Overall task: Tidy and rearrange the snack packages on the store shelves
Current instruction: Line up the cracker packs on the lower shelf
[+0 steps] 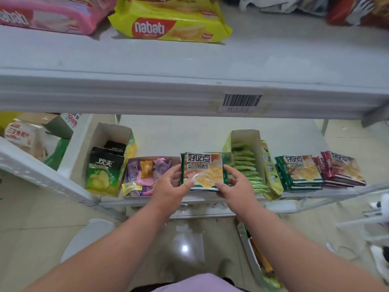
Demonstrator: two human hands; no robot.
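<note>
A green-edged cookie pack (203,167) is held over the front of the lower shelf (212,135). My left hand (171,186) grips its left edge, thumb on the front. My right hand (233,183) grips its right edge and lower corner. To the right lies a stack of the same green packs (300,172), and beside it a stack of red packs (342,168).
An open tray of mixed candies (143,175) sits left of the held pack, then a carton with green chip bags (105,172). A carton of green sachets (246,161) stands on the right. The upper shelf (189,66) carries yellow (170,20) and pink (52,13) wafer bags.
</note>
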